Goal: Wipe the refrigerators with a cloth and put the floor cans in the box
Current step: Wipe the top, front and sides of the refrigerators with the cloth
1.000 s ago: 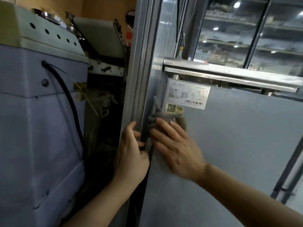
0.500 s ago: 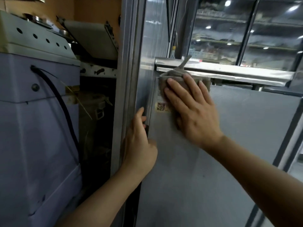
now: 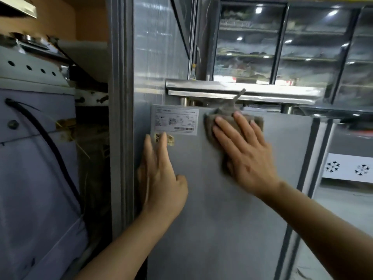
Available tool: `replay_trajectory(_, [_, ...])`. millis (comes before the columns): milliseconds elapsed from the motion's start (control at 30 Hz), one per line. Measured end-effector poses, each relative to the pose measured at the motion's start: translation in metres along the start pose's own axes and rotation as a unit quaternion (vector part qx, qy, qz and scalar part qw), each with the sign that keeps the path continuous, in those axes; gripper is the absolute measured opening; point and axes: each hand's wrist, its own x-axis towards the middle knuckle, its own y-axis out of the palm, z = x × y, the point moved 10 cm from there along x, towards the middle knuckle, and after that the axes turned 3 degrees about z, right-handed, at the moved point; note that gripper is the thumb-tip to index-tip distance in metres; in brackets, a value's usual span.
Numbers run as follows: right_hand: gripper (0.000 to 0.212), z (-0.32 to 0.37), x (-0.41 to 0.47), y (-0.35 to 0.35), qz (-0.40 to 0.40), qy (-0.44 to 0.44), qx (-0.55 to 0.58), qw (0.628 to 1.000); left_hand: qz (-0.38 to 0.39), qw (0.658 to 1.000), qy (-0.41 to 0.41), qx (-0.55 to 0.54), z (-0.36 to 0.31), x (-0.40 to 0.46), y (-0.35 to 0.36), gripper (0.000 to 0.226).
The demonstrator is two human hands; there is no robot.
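Note:
A grey steel refrigerator side panel [image 3: 232,219] fills the middle of the head view. My right hand [image 3: 245,152] lies flat with straight fingers on a grey cloth [image 3: 226,115], pressing it against the panel just under a shiny steel ledge [image 3: 242,91]. The cloth sits to the right of a white rating label [image 3: 174,120]. My left hand [image 3: 161,178] rests flat on the panel below that label, fingers straight, fingertips over a small QR sticker [image 3: 170,140]. No cans or box are in view.
A pale blue-grey machine [image 3: 34,178] with a black cable [image 3: 50,146] stands at the left, across a dark gap [image 3: 92,168]. A vertical steel frame [image 3: 121,118] borders the panel. Glass-fronted display shelves [image 3: 282,47] rise behind the ledge. A white panel with snowflake marks [image 3: 347,168] shows at right.
My right hand slid the cloth to the right, off the label, which now shows. My left hand moved from the panel's left edge onto its face, flat below the label.

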Motion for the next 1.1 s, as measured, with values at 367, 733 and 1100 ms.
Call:
replay_trajectory(367, [0.073, 0.044, -0.134, 0.051, 0.069, 0.004, 0.017, 0.997, 0.03, 0.964, 0.17, 0.202, -0.071, 0.003, 0.049, 0.089])
replay_trajectory(733, [0.063, -0.066, -0.074, 0.0, -0.096, 0.284, 0.043, 0.953, 0.021, 0.952, 0.209, 0.223, -0.112, 0.008, 0.074, 0.094])
replay_trajectory(1100, [0.056, -0.117, -0.083, -0.028, -0.148, 0.335, 0.031, 0.93, -0.02, 0.934, 0.271, 0.23, -0.16, 0.019, 0.094, 0.076])
